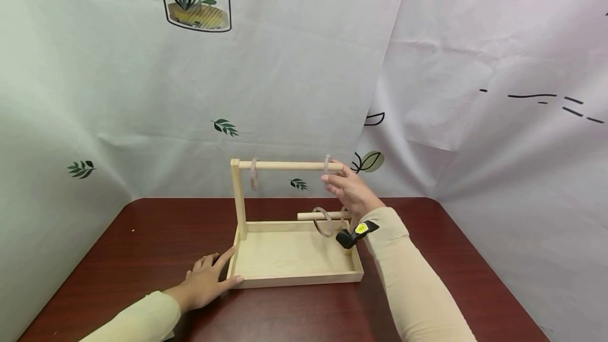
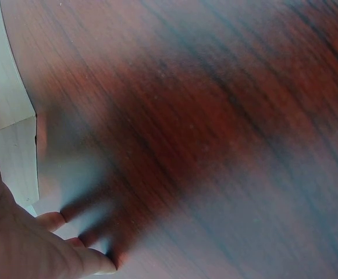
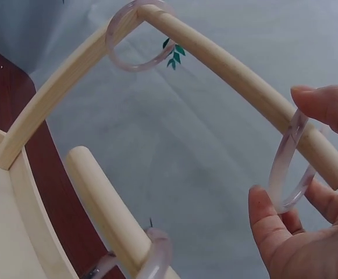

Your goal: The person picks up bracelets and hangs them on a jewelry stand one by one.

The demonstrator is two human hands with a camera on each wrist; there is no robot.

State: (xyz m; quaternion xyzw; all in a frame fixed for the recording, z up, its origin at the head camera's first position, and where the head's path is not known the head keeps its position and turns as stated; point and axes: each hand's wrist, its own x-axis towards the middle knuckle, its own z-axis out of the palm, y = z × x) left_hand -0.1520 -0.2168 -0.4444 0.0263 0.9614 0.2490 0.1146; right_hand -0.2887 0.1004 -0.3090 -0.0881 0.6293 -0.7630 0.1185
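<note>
A wooden display stand has a tray base (image 1: 299, 281), an upper rod (image 1: 290, 165) on a left post (image 1: 239, 199), and a shorter lower rod (image 1: 306, 216). Near the upper rod's free right end, my right hand (image 1: 353, 192) holds a pale translucent bangle (image 3: 283, 154) between thumb and fingers; the rod passes through it. Another bangle (image 1: 254, 174) hangs by the left post. On the lower rod hangs a bangle (image 1: 324, 222), with one more partly hidden behind my right wrist. My left hand (image 1: 204, 283) rests at the tray's front left corner, fingers spread.
The stand is on a dark red wood-grain table (image 1: 142, 257). A pale cloth backdrop (image 1: 304, 83) with printed leaves rises behind and on both sides. A black wrist camera (image 1: 353, 235) on the right sleeve overlaps the tray's right side in the head view.
</note>
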